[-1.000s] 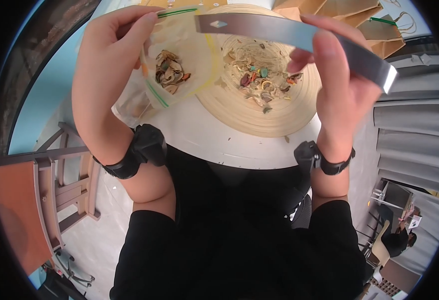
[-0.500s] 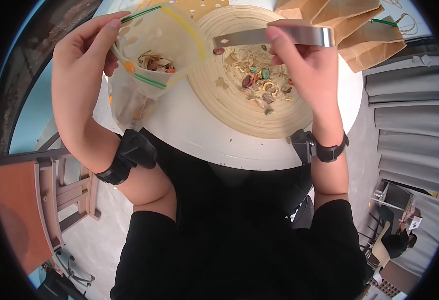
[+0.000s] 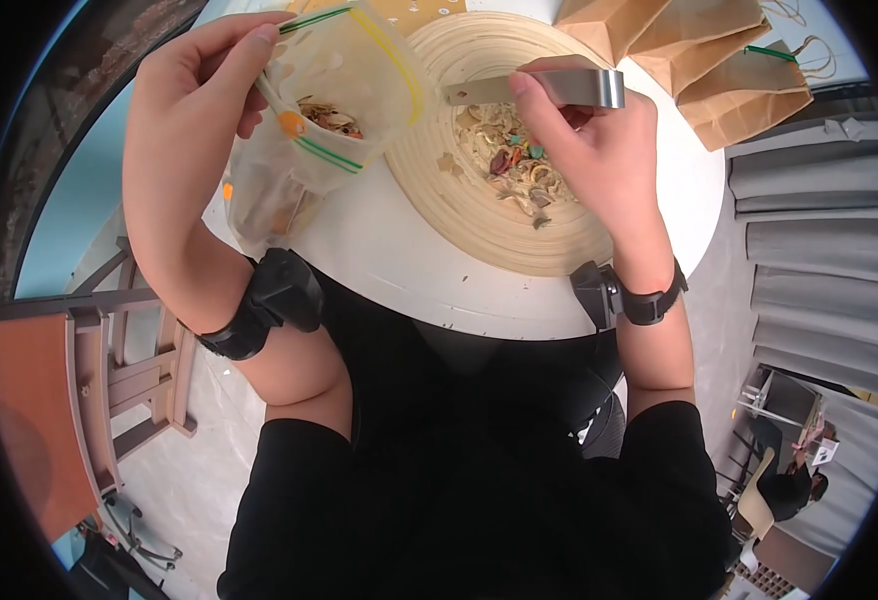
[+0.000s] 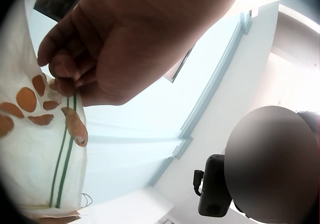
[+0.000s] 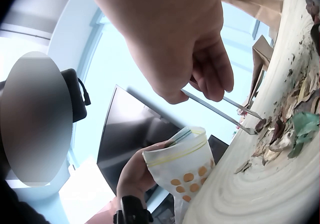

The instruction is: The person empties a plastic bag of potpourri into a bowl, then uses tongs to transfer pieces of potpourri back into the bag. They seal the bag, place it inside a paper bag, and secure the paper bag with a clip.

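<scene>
My left hand (image 3: 209,85) pinches the upper rim of a white zip bag (image 3: 399,65) with orange dots, green and yellow seal strips and a wide mouth. Dried potpourri pieces (image 3: 331,120) lie inside it. The left wrist view shows thumb and fingers at the bag's edge by the green strips (image 4: 61,169). In my right hand (image 3: 604,150) are metal tongs (image 3: 584,86), gripped over a round, ringed wooden plate (image 3: 429,205). Their two tips (image 5: 255,130) reach a dark dried piece at the edge of the potpourri heap (image 5: 280,134) in the right wrist view.
Brown paper bags (image 3: 719,100) stand at the back right, by the plate. A yellow sheet (image 3: 429,10) lies at the back. The round white table (image 3: 399,290) has its near edge at my lap. Wooden furniture (image 3: 134,400) stands to the left; a seated person (image 3: 789,490) is far right.
My right hand has brought the tongs from the bag's side to the heap on the plate. The left hand and bag moved left, then slightly back right. A reddish piece by the tongs no longer shows.
</scene>
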{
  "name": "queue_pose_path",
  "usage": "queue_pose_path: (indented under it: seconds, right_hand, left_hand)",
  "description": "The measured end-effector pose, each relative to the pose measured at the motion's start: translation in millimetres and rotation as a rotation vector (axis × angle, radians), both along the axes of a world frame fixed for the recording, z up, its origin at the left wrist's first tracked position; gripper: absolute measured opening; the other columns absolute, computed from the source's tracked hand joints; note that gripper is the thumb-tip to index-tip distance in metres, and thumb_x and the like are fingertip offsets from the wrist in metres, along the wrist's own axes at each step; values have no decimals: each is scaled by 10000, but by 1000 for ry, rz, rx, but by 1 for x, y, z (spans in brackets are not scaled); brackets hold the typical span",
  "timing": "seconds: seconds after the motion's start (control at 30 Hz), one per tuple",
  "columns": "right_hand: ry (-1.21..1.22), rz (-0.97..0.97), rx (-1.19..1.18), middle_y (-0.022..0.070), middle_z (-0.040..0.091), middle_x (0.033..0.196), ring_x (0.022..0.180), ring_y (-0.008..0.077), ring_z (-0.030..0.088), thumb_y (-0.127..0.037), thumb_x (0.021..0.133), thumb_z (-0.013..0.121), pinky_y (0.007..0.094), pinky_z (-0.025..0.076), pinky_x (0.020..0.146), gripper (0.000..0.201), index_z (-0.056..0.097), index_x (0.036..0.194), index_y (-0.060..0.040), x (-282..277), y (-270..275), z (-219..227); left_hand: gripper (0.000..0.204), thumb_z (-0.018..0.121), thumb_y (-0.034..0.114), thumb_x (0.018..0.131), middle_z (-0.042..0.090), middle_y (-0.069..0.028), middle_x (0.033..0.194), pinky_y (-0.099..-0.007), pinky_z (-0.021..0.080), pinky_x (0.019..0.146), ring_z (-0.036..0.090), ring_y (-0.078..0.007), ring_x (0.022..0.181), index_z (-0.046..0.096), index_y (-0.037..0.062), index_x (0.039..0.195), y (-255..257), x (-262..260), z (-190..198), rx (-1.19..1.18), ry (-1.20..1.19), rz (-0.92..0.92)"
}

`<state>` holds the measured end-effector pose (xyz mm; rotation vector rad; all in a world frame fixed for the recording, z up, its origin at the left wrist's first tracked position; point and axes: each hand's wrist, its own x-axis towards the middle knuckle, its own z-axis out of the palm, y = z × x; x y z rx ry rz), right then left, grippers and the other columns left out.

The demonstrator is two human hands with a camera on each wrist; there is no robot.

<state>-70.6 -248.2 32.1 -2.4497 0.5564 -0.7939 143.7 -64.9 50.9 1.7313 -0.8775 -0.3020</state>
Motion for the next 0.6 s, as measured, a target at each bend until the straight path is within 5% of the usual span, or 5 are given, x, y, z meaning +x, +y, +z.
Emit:
queue_pose_path:
  seconds: [0.13,0.33,0.6]
  right_hand:
    - [-100,-34,69,32,601,551,475,115,563,-200,837,713,247,434,495,169,684,803,-37,3,-2,-7]
    - [-114,-66,98,25,626,573,504,89,583,-201,840,715,239,445,506,167,706,851,-35,2,-2,-7]
    - [-463,66,226,121,650,687,549,149,610,-106,941,611,249,505,525,220,649,1027,92,-9,12,22]
  left_hand:
    - [256,614,190,940,619,17,769,-180,353,525,444,-42,583,715,9,1089,0,3,-2,-4,-4,-15]
    - [254,610,181,942,624,16,782,-175,356,523,453,-32,584,711,4,1093,-1,3,-3,0,-11,-44]
    - [257,606,180,947,624,13,781,-174,354,516,457,-26,576,707,-1,1098,-3,2,-4,-2,-13,-66]
